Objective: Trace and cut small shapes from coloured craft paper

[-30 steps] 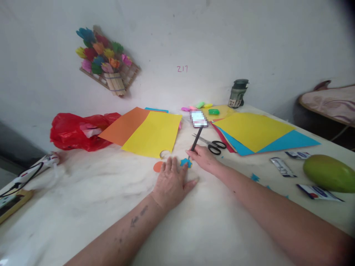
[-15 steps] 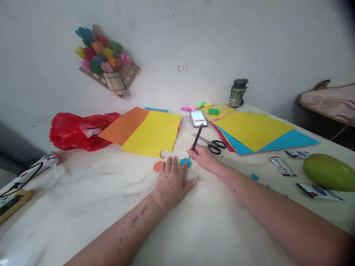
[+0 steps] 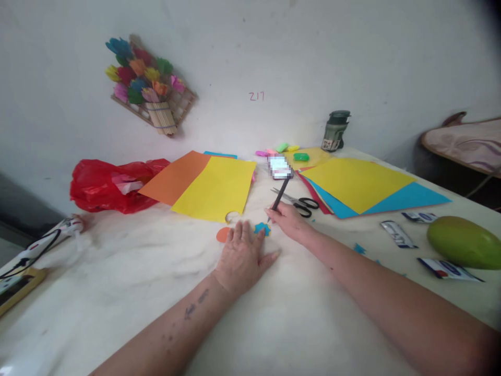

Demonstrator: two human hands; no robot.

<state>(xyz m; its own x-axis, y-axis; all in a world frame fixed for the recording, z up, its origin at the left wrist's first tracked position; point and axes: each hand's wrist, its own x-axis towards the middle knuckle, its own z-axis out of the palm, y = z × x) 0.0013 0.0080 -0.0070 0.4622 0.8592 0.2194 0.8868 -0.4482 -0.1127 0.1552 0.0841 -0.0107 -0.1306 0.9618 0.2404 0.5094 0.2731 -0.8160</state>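
Note:
My left hand (image 3: 241, 258) lies flat on the table with its fingers stretched out. Its thumb side touches a small blue and yellow paper cutout (image 3: 262, 228), and the fingers partly cover an orange paper circle (image 3: 223, 235). In my right hand (image 3: 287, 220) is a dark pencil (image 3: 280, 194), tilted, its tip just above the right edge of the cutout. Black-handled scissors (image 3: 304, 207) lie behind the right hand with blades apart. A yellow sheet (image 3: 217, 188) with a round notch cut in its front edge lies over an orange sheet (image 3: 176, 177).
On the right are stacked yellow and blue sheets (image 3: 360, 183), glue packets (image 3: 398, 235), a green mango (image 3: 464, 242) and blue scraps (image 3: 359, 249). At the back stand a phone (image 3: 279, 166) and a bottle (image 3: 336, 130). A red plastic bag (image 3: 102, 183) lies left.
The pencil tip has lifted slightly off the cutout and shifted a little right, with my right hand. My left hand has stayed in place.

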